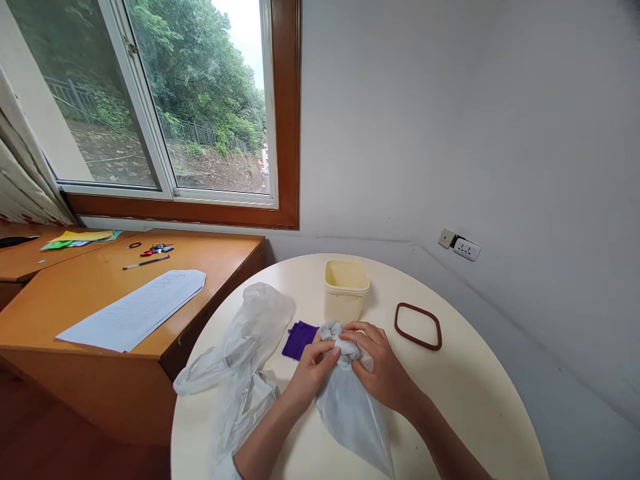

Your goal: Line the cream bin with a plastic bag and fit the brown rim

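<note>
My left hand point(316, 365) and my right hand point(379, 363) both grip the gathered top of a whitish plastic bag point(351, 417). Its bunched end sticks up between my fingers, while the lower part spreads toward me over the table. Just beyond my hands stands a pale yellow plastic bin point(346, 297) with its top uncovered. A folded purple cloth point(299, 340) lies left of my left hand, partly behind it. To the right of my right hand, a brown rounded-square ring point(439, 333) rests flat on the table.
Another crumpled white plastic bag point(250, 333) covers the left side of the round white table point(465, 393). Beside it, a wooden desk point(225, 257) holds paper sheets point(143, 310), a pen point(146, 263) and red-handled scissors point(147, 253). A wall socket point(467, 249) is at right.
</note>
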The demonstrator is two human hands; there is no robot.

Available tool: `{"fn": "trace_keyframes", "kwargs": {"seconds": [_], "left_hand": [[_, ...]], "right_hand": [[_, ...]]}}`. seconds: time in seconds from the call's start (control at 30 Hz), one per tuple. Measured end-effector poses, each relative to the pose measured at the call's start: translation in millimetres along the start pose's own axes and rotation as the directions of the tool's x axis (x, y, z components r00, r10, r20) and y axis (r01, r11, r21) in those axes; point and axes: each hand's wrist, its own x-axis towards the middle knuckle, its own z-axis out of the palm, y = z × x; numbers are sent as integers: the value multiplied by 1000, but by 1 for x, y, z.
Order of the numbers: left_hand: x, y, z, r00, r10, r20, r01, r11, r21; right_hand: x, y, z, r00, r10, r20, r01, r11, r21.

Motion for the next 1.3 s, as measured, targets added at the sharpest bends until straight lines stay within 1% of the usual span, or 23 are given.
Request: {"fn": "trace_keyframes", "kwargs": {"seconds": [0.1, 0.23, 0.47, 0.7, 0.87, 1.03, 1.1, 1.2, 1.3], "left_hand": [[-1, 0, 0, 999, -15, 29, 15, 1000, 6], [-1, 3, 2, 999, -6, 33, 5, 999, 35], [1, -4, 6, 999, 24, -24, -23, 999, 45], [0, -7, 6, 994, 107, -21, -104, 990, 99], [-1, -8, 6, 993, 122, -2, -121, 985, 120], [-2, -11, 9, 990, 140, -25, -135, 979, 153], [-1, -12, 10, 989, 143, -43, -135, 980, 149], [0, -10, 9, 985, 149, -83, -141, 985, 98], [-1, -6, 6, 985, 160, -57, -155, 985, 81]], "right_hand": [[0, -4, -6, 997, -17, 74, 18, 1000, -16], [3, 0, -8, 994, -27, 108, 31, 999, -39], [5, 8, -4, 995, -30, 96, 39, 995, -92], [6, 6, -8, 991, -42, 126, 56, 993, -104], [5, 8, -8, 987, -75, 145, 94, 987, -132], [6, 6, -9, 984, -73, 161, 99, 982, -160], [7, 5, -11, 983, -73, 167, 100, 982, -161], [6, 6, -12, 985, -68, 157, 93, 984, -154], [4, 10, -11, 993, -50, 111, 63, 991, -115]]}}
